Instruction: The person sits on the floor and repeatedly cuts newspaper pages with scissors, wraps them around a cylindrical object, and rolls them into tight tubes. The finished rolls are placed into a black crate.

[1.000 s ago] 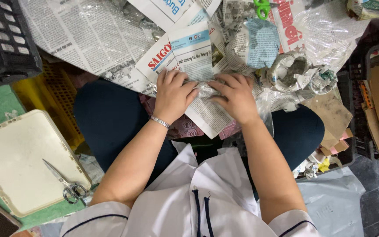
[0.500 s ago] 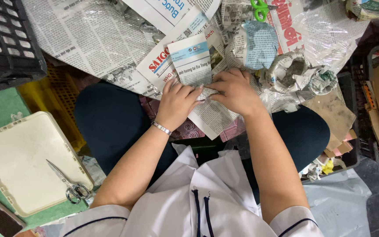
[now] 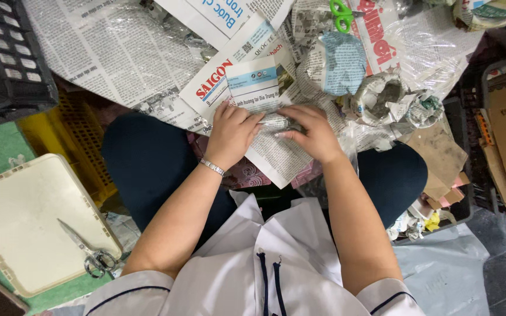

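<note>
Both hands meet over the lap, right where a sheet of newspaper (image 3: pixel 273 155) lies spread across the knees as a wrapping surface. A small bundle (image 3: pixel 276 122), half rolled in that paper, sits between them. The left hand (image 3: pixel 231 131) has its fingers curled down, pinching the bundle's near end; the right hand (image 3: pixel 311 133) lies flatter, fingertips pressing the roll down. Already-wrapped bundles (image 3: pixel 376 96) pile just beyond, and steel scissors (image 3: pixel 86 251) rest on a cream tray (image 3: pixel 21 222) at the left.
</note>
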